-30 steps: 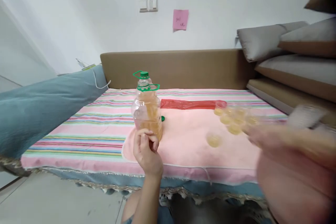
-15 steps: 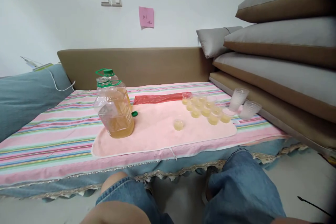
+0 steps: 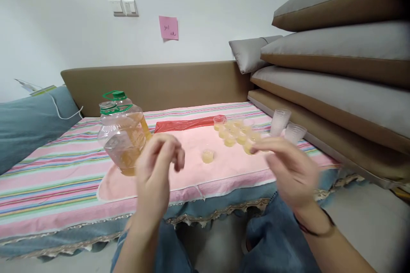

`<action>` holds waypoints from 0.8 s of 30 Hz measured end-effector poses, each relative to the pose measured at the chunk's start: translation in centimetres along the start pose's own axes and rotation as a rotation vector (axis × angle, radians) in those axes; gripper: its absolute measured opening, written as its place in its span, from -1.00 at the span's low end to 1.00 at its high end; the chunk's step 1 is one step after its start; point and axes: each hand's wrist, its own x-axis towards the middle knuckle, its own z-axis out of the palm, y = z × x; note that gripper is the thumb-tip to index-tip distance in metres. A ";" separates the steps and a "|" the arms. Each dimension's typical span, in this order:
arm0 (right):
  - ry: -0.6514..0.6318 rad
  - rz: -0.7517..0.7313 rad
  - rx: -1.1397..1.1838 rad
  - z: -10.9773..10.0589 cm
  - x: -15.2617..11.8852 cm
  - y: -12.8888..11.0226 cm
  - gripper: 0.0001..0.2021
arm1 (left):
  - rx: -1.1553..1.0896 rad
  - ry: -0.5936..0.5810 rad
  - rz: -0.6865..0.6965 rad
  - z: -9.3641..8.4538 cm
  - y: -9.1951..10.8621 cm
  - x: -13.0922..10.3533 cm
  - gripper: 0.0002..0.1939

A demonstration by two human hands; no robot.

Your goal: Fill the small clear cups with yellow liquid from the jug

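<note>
My left hand (image 3: 158, 166) is in the air in front of the clear plastic jug (image 3: 112, 140), its fingers loosely bent and nothing visible in them. Amber liquid partly fills this uncapped jug. My right hand (image 3: 291, 172), a little blurred, hovers in front of the group of small clear cups (image 3: 235, 132) holding pale yellow liquid. Its thumb and fingers are apart, with no object between them. Between my hands, a lone cup (image 3: 207, 156) of the same liquid stands on the pink mat (image 3: 188, 179). My hands hide part of the jug and of the cup group.
A second jug with a green cap (image 3: 119, 94) stands behind the first. A red plastic strip (image 3: 182, 125) lies at the mat's back edge. Two stacks of nested clear cups (image 3: 280, 122) are on the right, beside piled cushions (image 3: 333, 81). The striped cloth's front edge hangs before my knees.
Both my hands have risen from below into view over the mat. The view has shifted slightly, and the green cap lying on the mat is now hidden behind my left hand.
</note>
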 end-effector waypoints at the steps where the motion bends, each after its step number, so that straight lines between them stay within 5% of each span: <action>1: -0.048 0.081 0.054 0.7 0.9 2.0 -0.89 | 0.061 0.005 -0.134 0.6 -2.1 1.1 -0.95; 3: -0.101 0.194 0.100 2.4 1.9 6.7 -0.84 | 0.126 0.059 -0.421 1.0 -6.5 2.8 -0.86; 6: -0.162 0.373 0.187 4.9 1.4 13.1 -0.74 | 0.135 0.079 -0.626 0.7 -12.0 3.5 -0.84; 9: -0.179 0.520 0.287 6.7 -0.4 16.6 -0.69 | 0.118 0.117 -0.751 0.6 -15.4 2.9 -0.84; 14: -0.144 0.722 0.427 8.8 -2.8 17.7 -0.64 | 0.039 0.107 -0.788 1.0 -17.4 1.9 -0.81; 24: -0.022 0.893 0.554 9.9 -3.1 16.2 -0.53 | -0.007 -0.092 -0.713 2.1 -17.4 1.3 -0.64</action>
